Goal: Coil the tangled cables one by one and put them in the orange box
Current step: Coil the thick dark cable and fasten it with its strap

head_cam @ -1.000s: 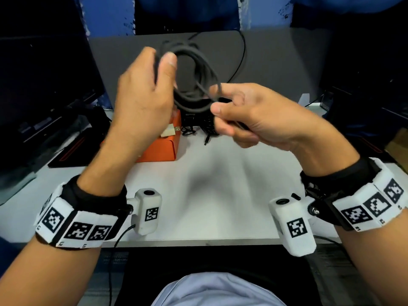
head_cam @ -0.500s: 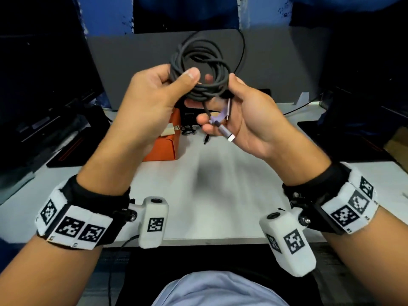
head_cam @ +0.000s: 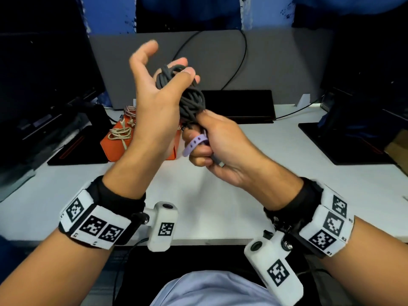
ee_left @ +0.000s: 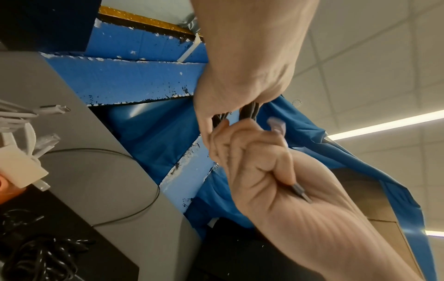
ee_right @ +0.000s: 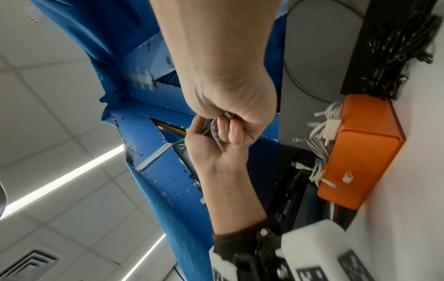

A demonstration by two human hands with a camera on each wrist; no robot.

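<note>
A dark grey cable coil is bunched up in the air above the white table. My left hand holds its upper part, thumb pressed over the strands and index finger stretched upward. Below it, my right hand grips the lower end of the coil together with a purple strap; a metal connector pokes out of the fist. In the left wrist view the strands run between both hands. The orange box, partly hidden by my left forearm, holds beige cables.
A pile of tangled black cables lies behind the orange box. Dark monitors stand at left and right, with a grey partition at the back. The white table stretches in front of me.
The open loop is now squeezed into a bundle. My right hand dropped below it and closed around its lower end and the purple strap. My left index finger lifted off.
</note>
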